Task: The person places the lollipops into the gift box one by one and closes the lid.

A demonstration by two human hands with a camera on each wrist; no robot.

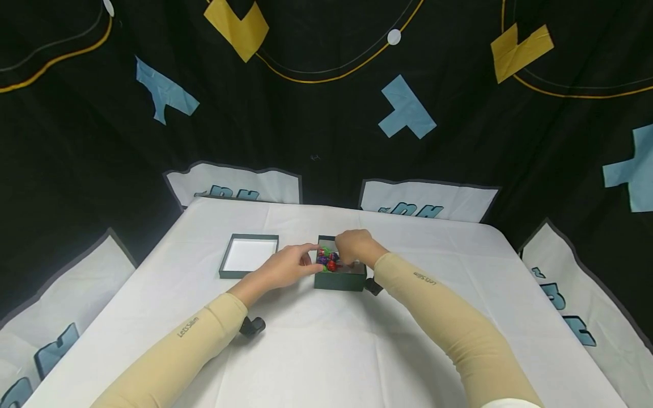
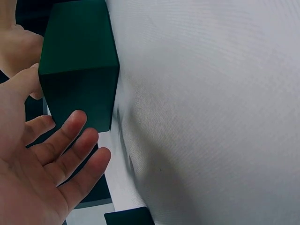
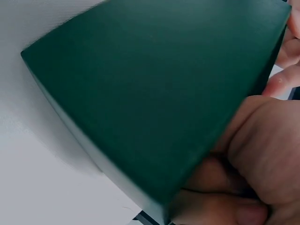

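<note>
A dark green box (image 1: 340,281) without its lid stands on the white table. Small shiny items (image 1: 328,259) in red, purple and green lie at its left side; their kind is too small to tell. My left hand (image 1: 285,265) is at the box's left wall, thumb and index finger by the rim. In the left wrist view, the loosely spread fingers (image 2: 75,122) lie against that wall. My right hand (image 1: 355,247) reaches into the box from the right with bent fingers. The box wall hides part of them in the right wrist view, so whether they hold anything is unclear.
Left of the box lies a shallow lid (image 1: 249,255) with a dark green rim and white inside. White cloth covers the table (image 1: 306,351). Behind it hangs a black curtain (image 1: 326,130) with blue and yellow patches.
</note>
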